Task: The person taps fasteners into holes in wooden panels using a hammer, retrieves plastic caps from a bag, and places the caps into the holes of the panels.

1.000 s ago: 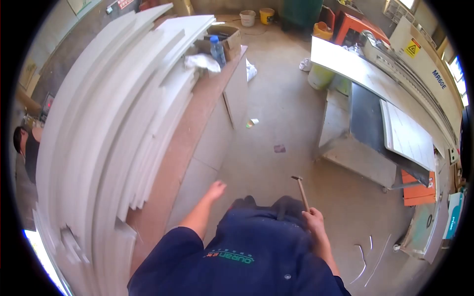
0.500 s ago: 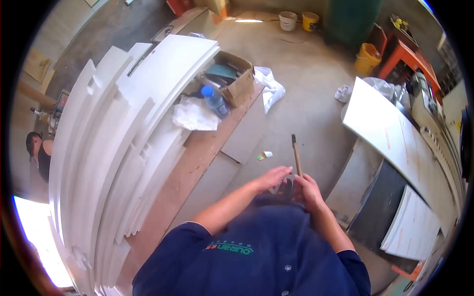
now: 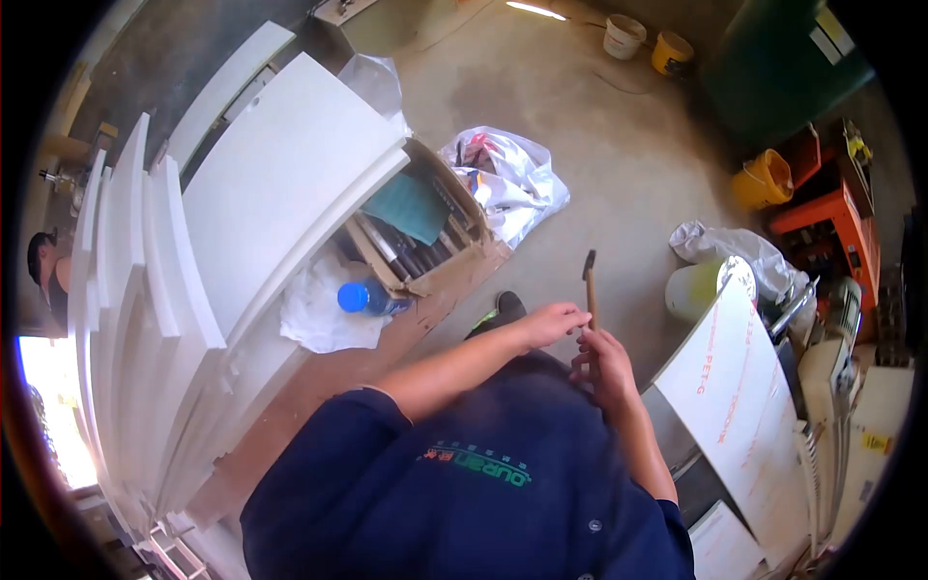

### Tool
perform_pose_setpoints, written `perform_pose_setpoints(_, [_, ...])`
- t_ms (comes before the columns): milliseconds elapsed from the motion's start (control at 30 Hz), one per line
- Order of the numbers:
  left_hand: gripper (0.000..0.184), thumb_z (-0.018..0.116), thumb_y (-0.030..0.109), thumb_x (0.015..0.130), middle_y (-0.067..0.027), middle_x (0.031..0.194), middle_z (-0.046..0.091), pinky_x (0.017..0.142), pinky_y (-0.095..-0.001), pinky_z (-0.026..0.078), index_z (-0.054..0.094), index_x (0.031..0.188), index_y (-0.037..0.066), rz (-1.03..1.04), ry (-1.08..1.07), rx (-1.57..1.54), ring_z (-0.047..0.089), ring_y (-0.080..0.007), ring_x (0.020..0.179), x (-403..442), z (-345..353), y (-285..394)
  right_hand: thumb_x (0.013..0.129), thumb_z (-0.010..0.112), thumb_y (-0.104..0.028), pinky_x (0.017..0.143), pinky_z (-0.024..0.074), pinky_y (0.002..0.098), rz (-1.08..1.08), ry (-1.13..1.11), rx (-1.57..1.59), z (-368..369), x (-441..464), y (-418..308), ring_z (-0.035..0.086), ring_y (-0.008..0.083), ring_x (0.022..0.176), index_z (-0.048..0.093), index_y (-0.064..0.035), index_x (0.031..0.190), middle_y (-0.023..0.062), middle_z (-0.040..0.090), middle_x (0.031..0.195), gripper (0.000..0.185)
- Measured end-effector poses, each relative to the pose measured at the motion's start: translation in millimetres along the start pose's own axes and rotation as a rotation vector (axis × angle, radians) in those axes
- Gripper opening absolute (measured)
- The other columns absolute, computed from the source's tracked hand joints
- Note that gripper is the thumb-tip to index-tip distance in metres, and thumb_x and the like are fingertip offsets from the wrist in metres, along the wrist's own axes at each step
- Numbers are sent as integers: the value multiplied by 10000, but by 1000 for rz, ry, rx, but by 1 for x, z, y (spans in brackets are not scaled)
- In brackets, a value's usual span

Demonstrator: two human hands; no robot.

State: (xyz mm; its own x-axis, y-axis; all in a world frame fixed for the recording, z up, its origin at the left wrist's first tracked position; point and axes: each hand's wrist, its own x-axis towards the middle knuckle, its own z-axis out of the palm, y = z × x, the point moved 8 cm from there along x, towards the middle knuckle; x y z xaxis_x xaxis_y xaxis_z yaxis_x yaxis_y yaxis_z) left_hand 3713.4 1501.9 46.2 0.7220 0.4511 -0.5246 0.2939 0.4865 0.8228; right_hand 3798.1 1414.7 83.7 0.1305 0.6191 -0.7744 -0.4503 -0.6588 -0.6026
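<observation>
A small hammer (image 3: 592, 290) with a wooden handle and a short dark head points away from my body, head uppermost. My right hand (image 3: 607, 367) is closed around the lower end of the handle, its fingers curled. From the left, my left hand (image 3: 551, 325) meets the handle just above it, fingers bunched and tips against the wood. Both hands are in front of my dark blue shirt (image 3: 464, 483). Below my left forearm's far side, a dark shoe (image 3: 507, 307) shows on the floor.
Stacked white boards (image 3: 280, 184) fill the left. Beside them are an open carton (image 3: 425, 285), a blue-capped bottle (image 3: 365, 298) and a plastic bag (image 3: 522, 188). A white printed panel (image 3: 725, 387) leans at right, near a yellow bucket (image 3: 762, 184). Another person (image 3: 53, 275) is far left.
The view has turned and come closer to the carton and bag. My left fingertips have moved onto the hammer's handle. A shoe has come into sight.
</observation>
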Motion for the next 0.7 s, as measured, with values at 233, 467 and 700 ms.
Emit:
perform_pose_setpoints(233, [264,508,302,1020,19,848,564,662,-222,400,636,1037,71,146,46,-90,485,-70,743,5,-57,110,958,604,-294,533,516,311,27,41,-19,15,75,-88,573,108,682,572,-117,929,-12,545,788,183])
perform_pose_setpoints(467, [244,480,279,1035,38,862,535,639,-187,369,617,1103,89,217,181,-323,422,-30,696,-18,-120,167,948,610,-329,566,525,331,220,-81,-157,55,159,-130,568,125,693,571,-119,943,-5,544,804,214])
perform_pose_setpoints(700, [288,452,277,1046,21,882,550,635,-182,364,614,1141,60,88,515,-447,404,-28,660,-1,-179,159,915,648,-356,562,530,336,349,-281,-357,115,243,-182,564,140,690,574,-116,954,11,525,791,254])
